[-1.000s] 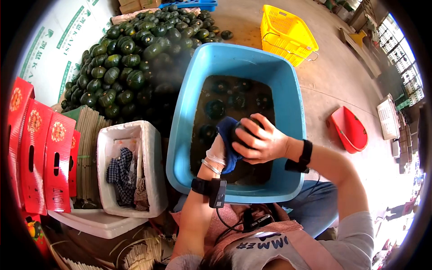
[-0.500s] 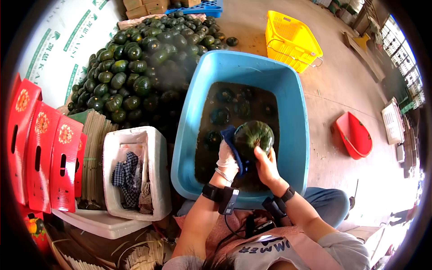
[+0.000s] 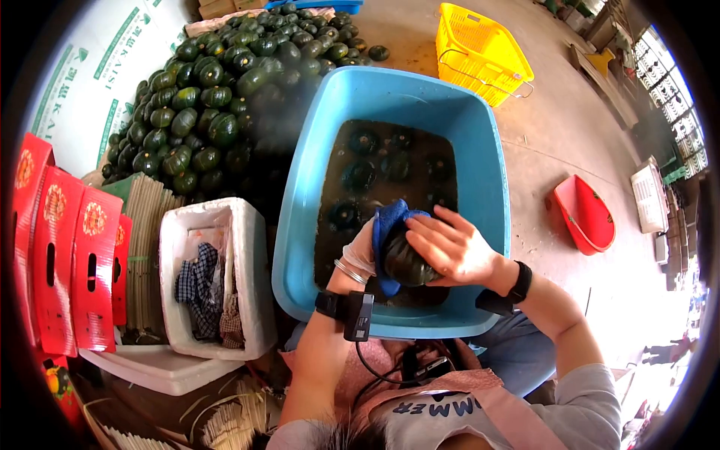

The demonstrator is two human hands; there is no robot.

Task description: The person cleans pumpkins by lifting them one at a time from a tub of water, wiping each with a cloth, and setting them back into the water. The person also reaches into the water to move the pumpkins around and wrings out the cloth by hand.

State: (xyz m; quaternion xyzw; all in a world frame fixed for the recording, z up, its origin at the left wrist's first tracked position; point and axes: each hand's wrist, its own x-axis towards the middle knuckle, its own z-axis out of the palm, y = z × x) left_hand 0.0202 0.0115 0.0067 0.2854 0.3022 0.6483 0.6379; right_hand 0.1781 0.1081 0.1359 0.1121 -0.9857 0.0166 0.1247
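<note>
Over the blue tub [image 3: 300, 217] a dark green squash [image 3: 407, 262] is held between both hands. My left hand [image 3: 361, 251], in a pale glove, presses a blue cloth [image 3: 388, 240] against the squash's left side. My right hand [image 3: 454, 247] is bare and lies over its top and right side, fingers on the rind and cloth. Brown water [image 3: 386, 193] fills the tub's bottom, with several green squashes [image 3: 358, 175] in it.
A large squash pile [image 3: 202, 112] lies at upper left. A white foam box [image 3: 257, 285] with cloths and red cartons [image 3: 94, 251] stand left. Beyond the tub is a yellow crate [image 3: 480, 49]; a red basin [image 3: 583, 214] sits right.
The squash has been turned and lowered slightly left. My right hand has moved from its lower right side onto its top. The view has shifted a little.
</note>
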